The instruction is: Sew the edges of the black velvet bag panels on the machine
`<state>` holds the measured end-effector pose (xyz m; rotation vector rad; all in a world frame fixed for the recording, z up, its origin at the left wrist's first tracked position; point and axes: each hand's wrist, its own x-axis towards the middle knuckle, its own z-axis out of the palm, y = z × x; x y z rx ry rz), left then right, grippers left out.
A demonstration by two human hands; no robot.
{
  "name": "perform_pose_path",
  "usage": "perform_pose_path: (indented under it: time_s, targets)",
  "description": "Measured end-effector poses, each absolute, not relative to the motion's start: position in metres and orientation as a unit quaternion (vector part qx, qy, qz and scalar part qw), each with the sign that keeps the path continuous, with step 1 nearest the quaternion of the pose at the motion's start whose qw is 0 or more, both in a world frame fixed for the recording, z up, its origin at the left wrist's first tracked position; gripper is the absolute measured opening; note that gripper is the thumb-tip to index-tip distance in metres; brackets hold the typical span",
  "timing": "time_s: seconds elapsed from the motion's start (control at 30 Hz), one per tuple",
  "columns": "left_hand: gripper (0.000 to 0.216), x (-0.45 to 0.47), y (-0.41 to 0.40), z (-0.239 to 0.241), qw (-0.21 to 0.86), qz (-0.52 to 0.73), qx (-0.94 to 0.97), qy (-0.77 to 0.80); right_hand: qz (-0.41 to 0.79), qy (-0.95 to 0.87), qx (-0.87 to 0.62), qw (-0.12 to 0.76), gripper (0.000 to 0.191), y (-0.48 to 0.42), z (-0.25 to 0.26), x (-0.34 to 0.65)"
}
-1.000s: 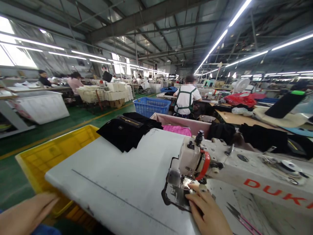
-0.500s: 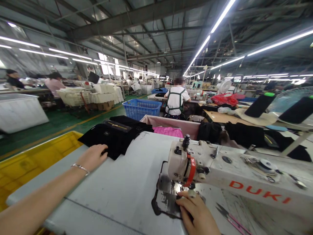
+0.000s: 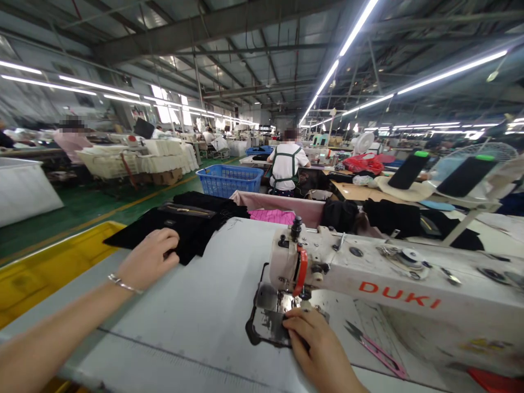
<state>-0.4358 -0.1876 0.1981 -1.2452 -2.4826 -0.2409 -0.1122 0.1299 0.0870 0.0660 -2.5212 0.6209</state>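
Note:
My left hand [image 3: 149,257] reaches across the white work table [image 3: 196,316] and its curled fingers lie on the near edge of a stack of black fabric pieces [image 3: 180,221]. A thin bracelet sits on that wrist. My right hand [image 3: 317,346] rests by the needle plate of the white DUKI sewing machine [image 3: 368,278], fingers bent and pressed to the plate under the presser foot. Whether anything is between those fingers stays hidden.
Pink-handled snips [image 3: 374,349] lie right of my right hand. A yellow bin [image 3: 36,267] stands left of the table, a pink-lined box [image 3: 282,210] and a blue basket [image 3: 229,180] behind it. A person in a white shirt [image 3: 289,166] sits beyond, facing away.
My left hand rose from the lower left, reached over the table and landed on the black fabric stack. The right hand stayed at the needle plate; the view shifted right.

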Motion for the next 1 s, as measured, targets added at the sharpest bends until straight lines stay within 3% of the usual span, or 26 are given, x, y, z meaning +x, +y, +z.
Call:
perform_pose_path:
  time_s: [0.1,0.17,0.2,0.27,0.4,0.5,0.6,0.67,0.83,0.93,1.0]
  targets:
    - [0.020,-0.371,-0.168,0.191,0.072,-0.109,-0.556,-0.821,0.289,-0.921,0.043,0.257,0.023,0.111,0.109,-0.110]
    - [0.021,-0.327,-0.159,0.164,0.016,-0.118,-0.607,-0.786,0.323,-0.923,0.030,0.207,0.023,0.091,0.119,-0.108]
    - [0.032,-0.310,-0.156,0.147,0.014,-0.130,-0.613,-0.779,0.329,-0.926,0.008,0.187,0.024,0.080,0.122,-0.106]
    - [0.050,-0.287,-0.153,0.115,0.021,-0.139,-0.592,-0.793,0.316,-0.937,-0.037,0.146,0.036,0.059,0.118,-0.103]
    - [0.058,-0.286,-0.142,0.092,0.007,-0.169,-0.483,-0.859,0.299,-0.943,-0.063,0.133,0.053,0.032,0.097,-0.093]
    - [0.051,-0.293,-0.127,0.106,0.006,-0.175,-0.442,-0.880,0.334,-0.929,-0.072,0.143,0.052,0.026,0.092,-0.084]
    - [0.021,-0.288,-0.114,0.127,-0.025,-0.177,-0.453,-0.873,0.395,-0.901,-0.103,0.145,0.055,0.029,0.104,-0.081]
    - [0.013,-0.279,-0.111,0.140,-0.049,-0.181,-0.465,-0.865,0.426,-0.881,-0.149,0.145,0.053,0.034,0.116,-0.082]
    - [0.018,-0.258,-0.121,0.175,-0.134,-0.259,-0.444,-0.848,0.437,-0.866,-0.165,0.178,0.017,0.043,0.140,-0.086]
    - [0.031,-0.247,-0.128,0.191,-0.192,-0.335,-0.423,-0.820,0.446,-0.855,-0.105,0.243,0.018,0.043,0.149,-0.085]
    - [0.028,-0.242,-0.133,0.196,-0.184,-0.340,-0.419,-0.821,0.454,-0.850,-0.068,0.259,0.018,0.044,0.157,-0.084]
